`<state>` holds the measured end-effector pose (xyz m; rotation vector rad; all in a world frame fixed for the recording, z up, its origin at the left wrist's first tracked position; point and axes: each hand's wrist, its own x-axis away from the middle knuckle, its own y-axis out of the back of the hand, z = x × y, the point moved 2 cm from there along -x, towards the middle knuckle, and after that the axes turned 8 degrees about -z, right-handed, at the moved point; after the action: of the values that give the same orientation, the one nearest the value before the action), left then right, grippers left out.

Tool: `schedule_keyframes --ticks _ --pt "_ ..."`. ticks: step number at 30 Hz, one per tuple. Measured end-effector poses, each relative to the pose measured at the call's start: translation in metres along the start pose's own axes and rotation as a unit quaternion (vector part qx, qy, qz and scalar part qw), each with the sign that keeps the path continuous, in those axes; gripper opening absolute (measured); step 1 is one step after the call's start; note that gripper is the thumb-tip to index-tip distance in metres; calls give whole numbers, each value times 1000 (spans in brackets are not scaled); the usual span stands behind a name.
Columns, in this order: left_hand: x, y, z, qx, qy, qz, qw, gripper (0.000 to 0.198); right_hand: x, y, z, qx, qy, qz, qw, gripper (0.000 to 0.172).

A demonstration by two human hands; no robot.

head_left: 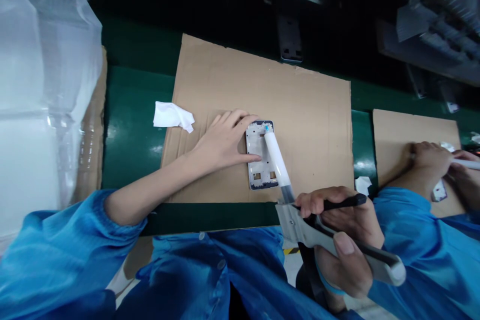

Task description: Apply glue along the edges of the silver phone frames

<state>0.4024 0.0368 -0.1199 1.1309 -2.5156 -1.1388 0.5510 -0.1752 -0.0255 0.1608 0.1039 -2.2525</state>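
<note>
Under your left hand [224, 144] the phone frame [258, 162] looks like matt pale-grey metal, darker at the rim; the cartridge [276, 157] is smooth white plastic; the dispensing gun [300, 225] in your right hand [348, 222] shows dull grey metal with a black lever; the cardboard sheet [300, 105] is rough, matt brown; the belt [131, 135] is glossy green; your sleeves [56, 245] are smooth blue cloth

Beyond the gripped grey metal dispenser gun [300, 225], its white plastic tube [276, 157] is showing against a silver-grey phone frame [258, 172] and plain brown cardboard [311, 110].

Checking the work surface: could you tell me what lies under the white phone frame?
A brown cardboard sheet, visible around the white phone frame and through its cut-outs; directly beneath is hidden.
</note>
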Motion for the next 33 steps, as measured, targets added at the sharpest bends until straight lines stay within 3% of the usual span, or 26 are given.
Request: schedule_keyframes --ticks 2,7,11,16,33 --pt "0 0 0 -7 -4 1 1000 84 1 -3 2 4 -17 -33 999 27" --pt "0 -2 1 -13 -5 4 1000 86 1 -5 4 -9 -46 -38 998 23" --pt "0 -3 2 -5 -12 -5 1000 85 1 -2 3 -4 -32 -21 999 22" --pt "0 -3 3 -6 -7 -1 1000 85 2 -3 4 0 -42 -53 998 20" --pt "0 -3 1 -23 -8 3 1000 87 3 -4 4 -13 -39 -74 996 19"
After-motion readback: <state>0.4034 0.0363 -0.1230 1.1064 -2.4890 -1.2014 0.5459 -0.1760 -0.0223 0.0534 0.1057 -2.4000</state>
